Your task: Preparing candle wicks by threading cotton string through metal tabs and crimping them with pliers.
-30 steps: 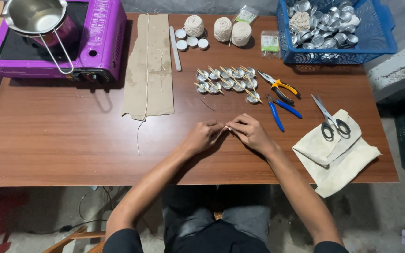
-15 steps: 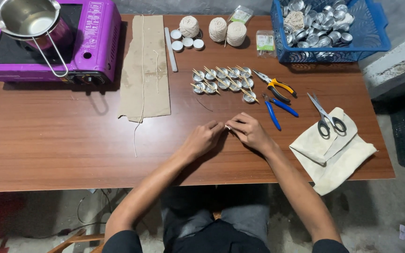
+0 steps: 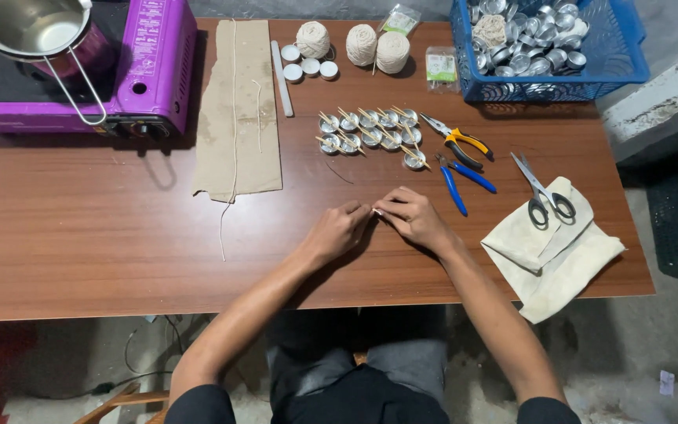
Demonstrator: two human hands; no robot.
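My left hand (image 3: 337, 231) and my right hand (image 3: 413, 217) meet fingertip to fingertip over the middle of the brown table (image 3: 103, 235), pinching a small pale piece (image 3: 377, 211) between them; it is too small to tell what it is. Just beyond the hands sits a cluster of small metal cups with wooden sticks (image 3: 370, 133) laid across them.
A purple gas stove (image 3: 143, 71) with a steel pot (image 3: 37, 31) stands at the back left, beside a cardboard strip (image 3: 237, 110) with string. Yarn balls (image 3: 362, 43), a blue basket of metal cups (image 3: 543, 47), pliers (image 3: 458, 145), scissors (image 3: 541, 192) on a cloth (image 3: 547, 251) lie right.
Both hands stay pinched together at the same spot on the table. Only the camera view has shifted slightly.
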